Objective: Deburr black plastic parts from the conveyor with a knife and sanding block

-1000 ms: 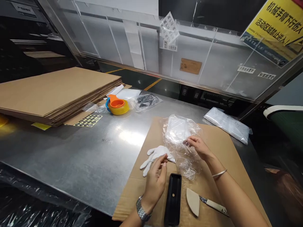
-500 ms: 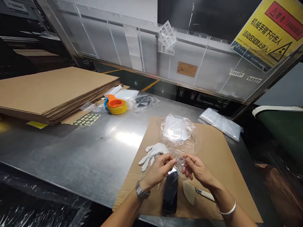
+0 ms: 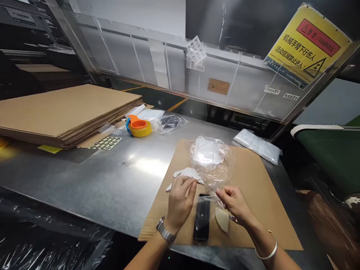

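Observation:
My left hand (image 3: 180, 200) reaches forward over a white cotton glove (image 3: 186, 173) lying on a brown cardboard sheet (image 3: 253, 195), its fingertips on the glove's cuff. My right hand (image 3: 234, 204) pinches the near edge of a crumpled clear plastic bag (image 3: 210, 159) that holds something white. Between my hands lies a narrow black tray (image 3: 201, 221). A beige scraper blade (image 3: 222, 219) shows just under my right hand.
A tall stack of cardboard sheets (image 3: 62, 112) fills the left of the steel table (image 3: 98, 180). An orange and yellow tape dispenser (image 3: 138, 126), a sheet of round black stickers (image 3: 106, 143), and bagged items (image 3: 170, 122) lie behind. A white packet (image 3: 257, 145) rests at the right edge.
My hands had met together on the bag's edge; since then the left hand has moved forward to the glove. The right hand stays pinched on the plastic. The view has shifted slightly.

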`<state>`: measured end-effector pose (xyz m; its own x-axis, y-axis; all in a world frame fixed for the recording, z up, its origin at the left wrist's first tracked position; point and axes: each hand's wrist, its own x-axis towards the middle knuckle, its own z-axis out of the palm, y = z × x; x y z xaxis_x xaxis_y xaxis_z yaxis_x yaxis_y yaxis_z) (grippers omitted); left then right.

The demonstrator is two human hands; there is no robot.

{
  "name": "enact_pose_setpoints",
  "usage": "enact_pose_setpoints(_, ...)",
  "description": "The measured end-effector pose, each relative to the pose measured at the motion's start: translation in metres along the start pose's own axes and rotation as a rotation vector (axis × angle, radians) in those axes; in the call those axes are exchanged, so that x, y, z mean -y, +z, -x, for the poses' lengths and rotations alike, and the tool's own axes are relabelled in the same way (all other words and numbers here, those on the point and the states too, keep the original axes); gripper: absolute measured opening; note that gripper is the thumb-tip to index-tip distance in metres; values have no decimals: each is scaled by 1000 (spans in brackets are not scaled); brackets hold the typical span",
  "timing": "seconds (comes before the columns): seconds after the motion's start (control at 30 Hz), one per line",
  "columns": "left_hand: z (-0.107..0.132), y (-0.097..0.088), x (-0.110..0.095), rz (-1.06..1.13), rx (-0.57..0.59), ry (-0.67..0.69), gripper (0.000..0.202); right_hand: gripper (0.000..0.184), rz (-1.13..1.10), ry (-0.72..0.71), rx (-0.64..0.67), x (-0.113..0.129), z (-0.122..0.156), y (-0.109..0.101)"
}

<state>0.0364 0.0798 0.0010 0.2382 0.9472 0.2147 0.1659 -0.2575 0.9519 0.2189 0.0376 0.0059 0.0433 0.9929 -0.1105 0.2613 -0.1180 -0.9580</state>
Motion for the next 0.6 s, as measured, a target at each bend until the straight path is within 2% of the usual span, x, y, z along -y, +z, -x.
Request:
enact_pose_setpoints(0.03,8,3,-2,23,-4,-11,23,47,1,-5,-17,-2,1,3)
enact_pose_setpoints(0.17,31,20,-5,188,182,-98,25,41,-28,-39,-22,0,10,17)
enact_pose_setpoints(0.23,36,26,-4,289,216,-153,24,36,-70,-52,11,4,16,23)
enact_pose_setpoints(0.4,40,26,0,457,157,-245,22,34,-134,-42,82,10,28,33)
enact_pose_setpoints(0.5,43,23,1,480,123,-272,24,29,-119,-58,34,10,31,38)
enact_pose_setpoints(0.6,46,22,4,455,38,-289,25,27,-112,-63,-24,6,30,42)
